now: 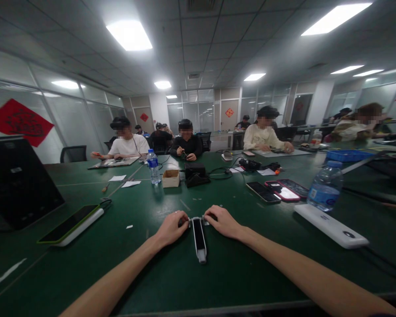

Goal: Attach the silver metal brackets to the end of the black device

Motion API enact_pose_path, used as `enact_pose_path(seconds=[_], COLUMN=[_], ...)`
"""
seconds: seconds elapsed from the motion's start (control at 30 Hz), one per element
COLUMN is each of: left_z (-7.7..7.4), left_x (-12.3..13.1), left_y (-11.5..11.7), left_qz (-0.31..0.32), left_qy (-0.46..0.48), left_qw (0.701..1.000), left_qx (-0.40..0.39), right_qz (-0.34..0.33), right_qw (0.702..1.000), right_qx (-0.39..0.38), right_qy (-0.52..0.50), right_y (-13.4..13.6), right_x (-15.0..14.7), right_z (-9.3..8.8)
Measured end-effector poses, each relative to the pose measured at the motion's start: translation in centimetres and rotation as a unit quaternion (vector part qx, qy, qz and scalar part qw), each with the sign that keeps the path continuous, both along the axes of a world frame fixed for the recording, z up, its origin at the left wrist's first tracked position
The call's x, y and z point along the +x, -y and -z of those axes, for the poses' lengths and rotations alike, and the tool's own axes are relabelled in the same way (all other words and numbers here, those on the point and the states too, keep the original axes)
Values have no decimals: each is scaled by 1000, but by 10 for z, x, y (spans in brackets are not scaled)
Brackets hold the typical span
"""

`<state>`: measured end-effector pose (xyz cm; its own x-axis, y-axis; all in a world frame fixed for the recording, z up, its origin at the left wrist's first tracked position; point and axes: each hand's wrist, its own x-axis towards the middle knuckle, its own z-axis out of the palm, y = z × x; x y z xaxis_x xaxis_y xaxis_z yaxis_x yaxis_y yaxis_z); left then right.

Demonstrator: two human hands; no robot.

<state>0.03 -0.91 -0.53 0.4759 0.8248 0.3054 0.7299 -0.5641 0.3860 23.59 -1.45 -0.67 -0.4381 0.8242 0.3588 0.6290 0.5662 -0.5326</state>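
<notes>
A slim black-and-white device (pixel 199 238) lies lengthwise on the green table (pixel 185 281) in front of me. My left hand (pixel 171 227) is curled at the left side of the device's far end, fingers pinched on it. My right hand (pixel 221 220) is curled at the right side of the same end, fingers also closed against it. Small metal parts show between the two hands at the device's top; what they are is too small to tell.
A phone on a white power bank (pixel 71 224) lies at left beside a black laptop (pixel 16 185). A white power strip (pixel 330 225), a water bottle (pixel 325 187) and three phones (pixel 277 190) sit at right. A cardboard box (pixel 170 178), another bottle (pixel 153 166) and seated people are across the table.
</notes>
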Motion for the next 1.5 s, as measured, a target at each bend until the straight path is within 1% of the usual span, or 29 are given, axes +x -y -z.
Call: enact_pose_path(seconds=[0.2,0.4,0.57,0.67,0.77,0.97,1.07,1.17,1.3,1.37,1.43,1.5], left_z=[0,-1,-1,-3,-4,-6,-4,-2,-3,-5,-6,-5], left_x=[0,0,0,0,1,2,1,1,2,3,3,3], left_y=[2,3,3,4,5,6,5,3,4,5,5,4], left_qz=[-8,-15,-17,-19,-20,-21,-17,-19,-22,-23,-16,-7], left_qy=[-1,-3,-5,-6,-8,-7,-5,-6,-7,-9,-9,-14], left_qw=[1000,1000,1000,1000,1000,1000,1000,1000,1000,1000,1000,1000], left_qx=[-8,-14,-23,-19,-21,-23,-21,-14,-13,-13,-8,0], right_qz=[-10,5,1,8,1,25,10,9,6,-7,-16,6], right_qw=[1000,1000,1000,999,999,999,1000,1000,1000,1000,999,996], right_qx=[6,-17,-30,-30,-30,-24,-14,-5,-12,-2,31,71], right_qy=[15,-18,-6,-17,-14,-6,-1,1,6,14,27,44], right_y=[-1,3,3,1,1,4,4,4,3,2,-2,-10], right_x=[0,-2,-1,0,0,-2,-2,-3,-3,-1,4,14], right_z=[3,-3,-3,0,1,-3,-5,-3,0,-1,-4,-10])
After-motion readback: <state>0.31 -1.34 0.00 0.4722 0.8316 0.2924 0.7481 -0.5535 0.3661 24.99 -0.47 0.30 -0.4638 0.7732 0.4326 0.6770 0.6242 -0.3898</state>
